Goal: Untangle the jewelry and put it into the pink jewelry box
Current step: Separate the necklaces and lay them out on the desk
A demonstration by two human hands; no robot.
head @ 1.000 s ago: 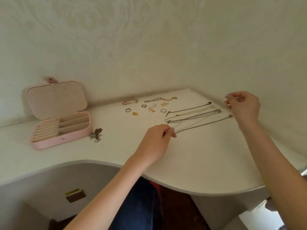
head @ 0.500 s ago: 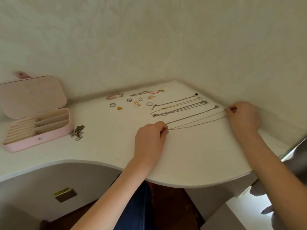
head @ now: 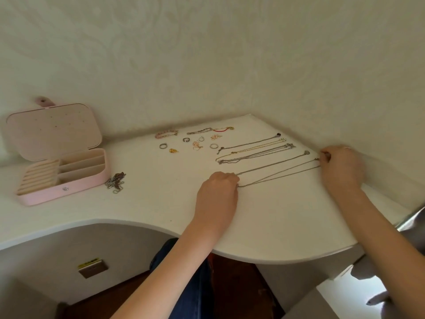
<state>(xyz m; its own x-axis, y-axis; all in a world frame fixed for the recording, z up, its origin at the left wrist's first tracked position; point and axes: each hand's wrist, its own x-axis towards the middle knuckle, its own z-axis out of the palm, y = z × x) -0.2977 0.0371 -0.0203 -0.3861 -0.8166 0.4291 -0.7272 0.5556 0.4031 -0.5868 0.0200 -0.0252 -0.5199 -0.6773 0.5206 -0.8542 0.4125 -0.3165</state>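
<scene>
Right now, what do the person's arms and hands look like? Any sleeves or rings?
Both arms are bare, with no sleeves showing up to the picture's edge. The left hand shows no jewelry. The right hand seems to wear a thin ring, though it is small and blurry.

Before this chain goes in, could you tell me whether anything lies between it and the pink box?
Yes: a tangled clump lies on the table just right of the box, between it and the chain.

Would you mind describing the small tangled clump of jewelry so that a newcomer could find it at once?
Start at the open pink jewelry box on the left of the white table. Just off the box's front right corner lies the tangled clump of silvery chains. Unlike the other pieces, which lie separated and straightened farther right, it is one knotted heap.
</scene>
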